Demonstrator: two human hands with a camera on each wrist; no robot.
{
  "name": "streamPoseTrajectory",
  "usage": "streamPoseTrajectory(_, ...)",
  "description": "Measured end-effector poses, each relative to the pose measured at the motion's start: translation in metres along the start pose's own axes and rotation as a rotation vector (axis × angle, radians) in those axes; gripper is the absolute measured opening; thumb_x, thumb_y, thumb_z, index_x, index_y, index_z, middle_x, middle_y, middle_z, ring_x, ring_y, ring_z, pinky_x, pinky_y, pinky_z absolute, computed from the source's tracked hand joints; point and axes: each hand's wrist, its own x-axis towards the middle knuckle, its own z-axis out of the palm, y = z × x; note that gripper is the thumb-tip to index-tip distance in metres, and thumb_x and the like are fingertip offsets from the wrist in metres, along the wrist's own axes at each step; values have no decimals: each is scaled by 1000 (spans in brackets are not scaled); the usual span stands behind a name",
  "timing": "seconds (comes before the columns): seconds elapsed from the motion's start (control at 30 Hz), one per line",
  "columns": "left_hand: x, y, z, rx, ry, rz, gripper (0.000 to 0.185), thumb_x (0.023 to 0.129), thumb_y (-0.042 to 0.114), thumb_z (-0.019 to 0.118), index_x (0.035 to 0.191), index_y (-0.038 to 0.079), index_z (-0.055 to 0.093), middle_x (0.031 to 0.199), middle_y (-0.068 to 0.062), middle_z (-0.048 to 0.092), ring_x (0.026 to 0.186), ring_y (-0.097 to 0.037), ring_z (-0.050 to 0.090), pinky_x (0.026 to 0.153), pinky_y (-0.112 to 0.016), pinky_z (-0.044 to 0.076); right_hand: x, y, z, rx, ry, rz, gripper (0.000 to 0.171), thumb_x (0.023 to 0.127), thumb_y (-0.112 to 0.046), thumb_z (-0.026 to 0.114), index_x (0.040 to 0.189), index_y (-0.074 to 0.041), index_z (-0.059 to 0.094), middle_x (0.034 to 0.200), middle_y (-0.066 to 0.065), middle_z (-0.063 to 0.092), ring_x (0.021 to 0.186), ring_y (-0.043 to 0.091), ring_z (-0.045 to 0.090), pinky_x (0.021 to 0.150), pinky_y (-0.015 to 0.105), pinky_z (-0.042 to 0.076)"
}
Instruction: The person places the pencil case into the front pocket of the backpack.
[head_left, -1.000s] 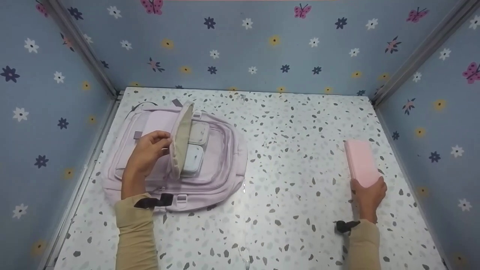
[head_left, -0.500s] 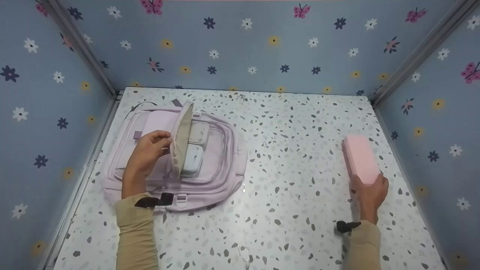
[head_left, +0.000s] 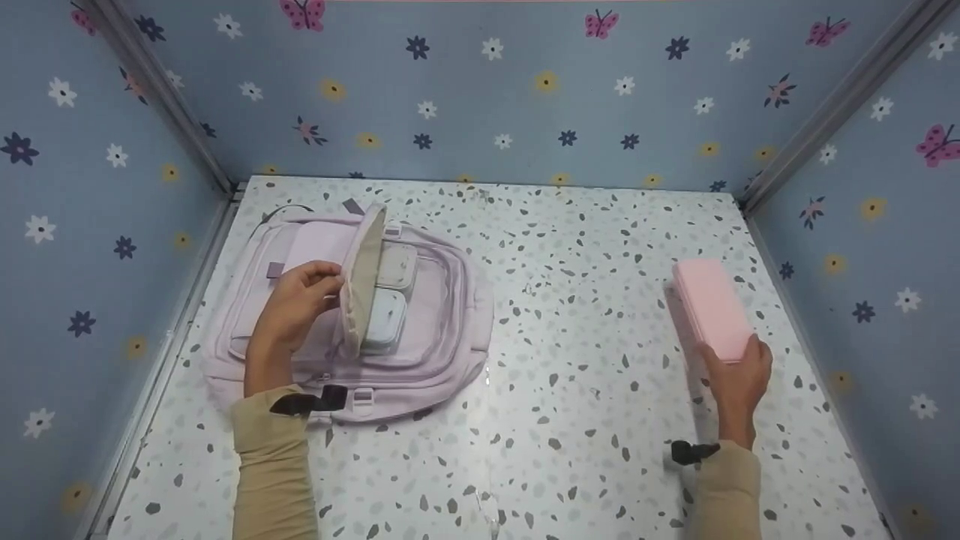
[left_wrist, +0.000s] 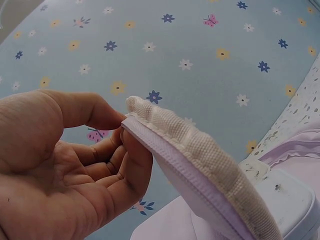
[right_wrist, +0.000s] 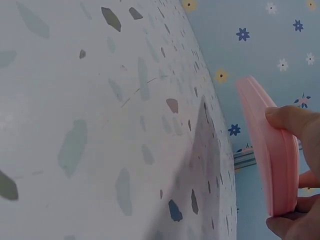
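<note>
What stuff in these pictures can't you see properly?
- Head view: the left hand and the raised flap hide part of the backpack pocket; the two white cases show only partly.
- Head view: the right hand covers the near end of the pink case.
- Right wrist view: fingers hide part of the case, and it is seen only edge-on.
</note>
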Motion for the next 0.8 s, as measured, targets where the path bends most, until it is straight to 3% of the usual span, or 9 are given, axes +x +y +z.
streamPoseTrajectory(0.4,1,-1,-1,0,-6,1,17,95,4,49,109,-6,48,90,2,56,84,-7,58,76,-21,53,-11,-26,2,76,30,-219,82,81,-28,76,148,-7,32,146,19,34,133,36,36,113,51,29)
streamPoseTrajectory(0.8,3,0,-1,-7,-10,18,16,95,3,49,109,-6,49,89,2,56,83,-7,58,75,-21,53,-20,-61,9,115,2,-391,84,76,-22,81,145,-3,37,145,17,39,133,33,39,114,47,30)
